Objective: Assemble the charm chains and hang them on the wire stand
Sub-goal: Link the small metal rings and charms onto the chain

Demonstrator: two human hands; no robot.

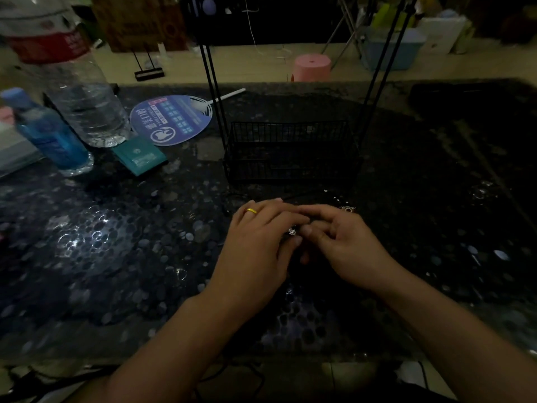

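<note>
- The left hand [258, 242] and right hand [345, 245] meet low over the dark surface [116, 242], just in front of the black wire stand [290, 149].
- Between the two sets of fingertips sits a small silvery charm [291, 231]; it glints, looks metallic and knobbly, and is too small and dim to make out further.
- The left hand's fingers are curled in toward the charm, and the thumb and forefinger appear to pinch it. A yellow ring [251, 211] shows on one finger.
- The right hand's fingers are bent with the tips brought up against the charm from the other side. Whether they pinch a link or only steady it cannot be told in this light.
- The relation that matters: the charm lies at the meeting point of both hands, about equally near each, and the stand is straight ahead beyond the fingertips. Its thin uprights rise out of the top of the view, so any hanging rail is out of sight.
- More small bright metal pieces [347, 209] lie on the surface just beyond the right hand, near the stand's basket-like base. No chain's long axis can be read.
- The work looks to be in the joining stage, with nothing visible hanging yet.
- The surface is glossy and speckled with pebble-like shapes. At far left stand a clear ribbed plastic bottle [84, 106] and a smaller blue bottle [49, 135], with a flat round paper fan [171, 119] and a teal booklet [139, 155] beside them.
</note>
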